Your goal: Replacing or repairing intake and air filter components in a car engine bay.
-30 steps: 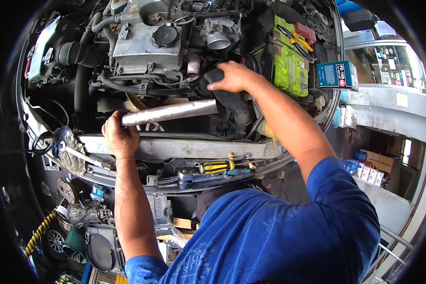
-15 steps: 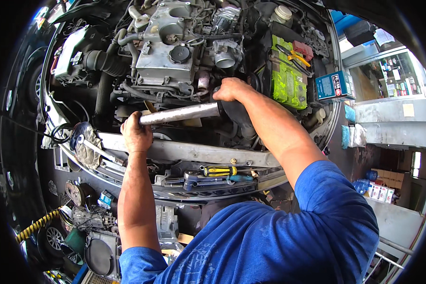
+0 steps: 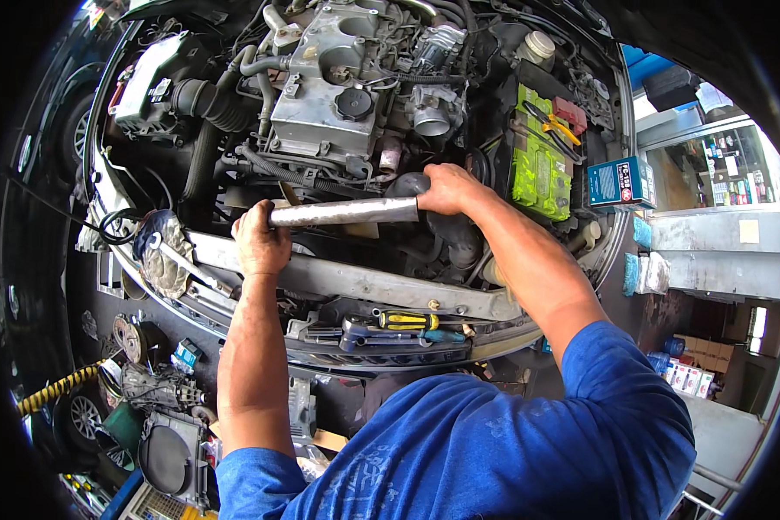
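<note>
A bare silver metal pipe (image 3: 347, 213) lies nearly level across the front of the open engine bay, above the pale front crossbar. My left hand (image 3: 262, 241) is closed around its left end. At the other end, my right hand (image 3: 452, 188) grips a black rubber hose (image 3: 456, 236), with the thumb side against the pipe's end. The hose bends down into the bay below that hand. How far the pipe sits inside the hose is hidden by my fingers. Behind the pipe stands the engine, its silver cover (image 3: 322, 121) bearing a black filler cap (image 3: 354, 105).
A green-topped battery (image 3: 542, 178) carries yellow-handled pliers (image 3: 559, 128), with a blue box (image 3: 620, 184) beside it. The front crossbar (image 3: 364, 277) runs between me and the engine. A yellow screwdriver (image 3: 407, 321) and a ratchet (image 3: 352, 333) lie along the bumper. Loose parts cover the floor at lower left.
My right hand has come slightly nearer to me at the hose, and the pipe's right end has dropped to a more level line. The whole view has shifted a little.
</note>
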Demonstrator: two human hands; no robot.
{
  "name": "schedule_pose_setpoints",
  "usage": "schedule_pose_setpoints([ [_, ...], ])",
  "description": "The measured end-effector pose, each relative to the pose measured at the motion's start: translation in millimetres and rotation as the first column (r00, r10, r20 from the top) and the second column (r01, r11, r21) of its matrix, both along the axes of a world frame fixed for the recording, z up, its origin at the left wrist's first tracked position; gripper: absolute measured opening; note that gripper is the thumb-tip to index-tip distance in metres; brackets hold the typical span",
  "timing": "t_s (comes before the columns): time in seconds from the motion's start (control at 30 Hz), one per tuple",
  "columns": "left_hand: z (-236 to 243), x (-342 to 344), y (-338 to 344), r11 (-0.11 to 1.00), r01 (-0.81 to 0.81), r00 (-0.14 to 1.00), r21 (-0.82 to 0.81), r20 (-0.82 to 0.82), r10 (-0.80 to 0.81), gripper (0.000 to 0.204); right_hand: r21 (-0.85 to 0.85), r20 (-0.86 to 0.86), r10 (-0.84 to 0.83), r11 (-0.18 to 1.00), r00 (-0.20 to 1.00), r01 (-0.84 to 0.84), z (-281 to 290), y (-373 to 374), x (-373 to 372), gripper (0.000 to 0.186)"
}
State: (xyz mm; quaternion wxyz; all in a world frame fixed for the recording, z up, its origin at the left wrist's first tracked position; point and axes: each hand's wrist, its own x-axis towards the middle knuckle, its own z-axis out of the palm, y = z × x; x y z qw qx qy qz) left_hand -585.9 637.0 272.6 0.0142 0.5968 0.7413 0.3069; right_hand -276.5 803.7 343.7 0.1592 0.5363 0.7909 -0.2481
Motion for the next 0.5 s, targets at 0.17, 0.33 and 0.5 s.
schedule_pose_setpoints([
  [0.17,0.9,2.8,0.7,0.997,-0.01,1.0,0.077,0.007,0.009,0.044,0.108,-0.08,0.056,0.993,0.995,-0.047,-6.9,-6.8,11.9,0.057],
  [0.33,2.6,2.5,2.9,0.997,-0.035,0.999,0.067,0.011,0.035,0.044,0.088,-0.049,0.072,0.994,0.996,-0.068,-3.8,-2.5,8.3,0.062],
  [0.5,3.9,2.0,2.1,0.996,-0.022,1.0,0.09,-0.006,0.022,0.044,-0.068,0.023,0.072,0.995,0.997,-0.07,7.6,27.6,-9.9,0.097],
])
